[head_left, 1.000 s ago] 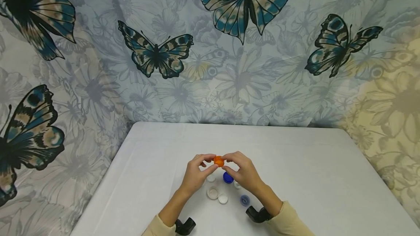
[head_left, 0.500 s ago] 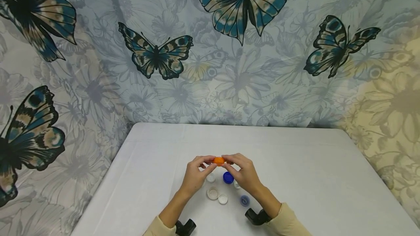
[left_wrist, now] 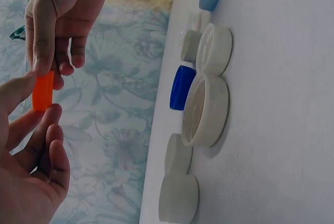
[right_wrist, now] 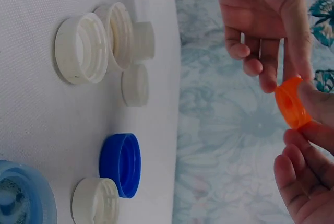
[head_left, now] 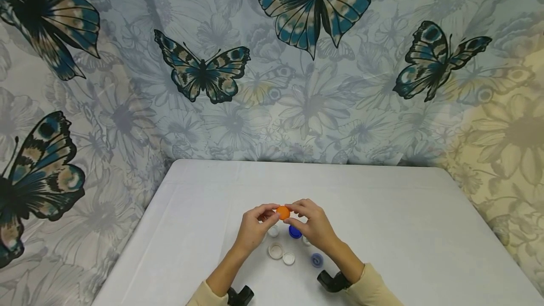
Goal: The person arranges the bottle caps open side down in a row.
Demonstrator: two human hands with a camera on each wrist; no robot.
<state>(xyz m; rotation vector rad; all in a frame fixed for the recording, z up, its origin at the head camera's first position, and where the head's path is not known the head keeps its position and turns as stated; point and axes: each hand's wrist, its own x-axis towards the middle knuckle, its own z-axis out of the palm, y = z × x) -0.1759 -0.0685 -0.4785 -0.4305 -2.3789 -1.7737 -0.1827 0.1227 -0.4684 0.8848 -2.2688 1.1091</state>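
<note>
An orange bottle cap (head_left: 283, 212) is held up above the table between both hands. My left hand (head_left: 252, 227) pinches its left edge between thumb and fingers. From the other side my right hand (head_left: 314, 222) pinches it the same way. In the right wrist view the hollow inside of the orange cap (right_wrist: 292, 104) shows, while the left wrist view gives its ridged side. Below the hands lie a dark blue cap (head_left: 295, 231), a larger off-white cap (head_left: 275, 250) and a smaller white cap (head_left: 289, 259).
A light blue cap (head_left: 317, 260) lies near the right wrist. More white caps (head_left: 273, 231) sit under the hands. All rest on a white-covered table (head_left: 382, 221), with butterfly-patterned cloth (head_left: 314, 103) behind it. Black wrist cameras (head_left: 333, 281) stick out below each wrist.
The orange cap has been turned over between the fingers: its hollow side faced the head view, then its edge, and now its smooth top. Both hands stay in nearly the same place.
</note>
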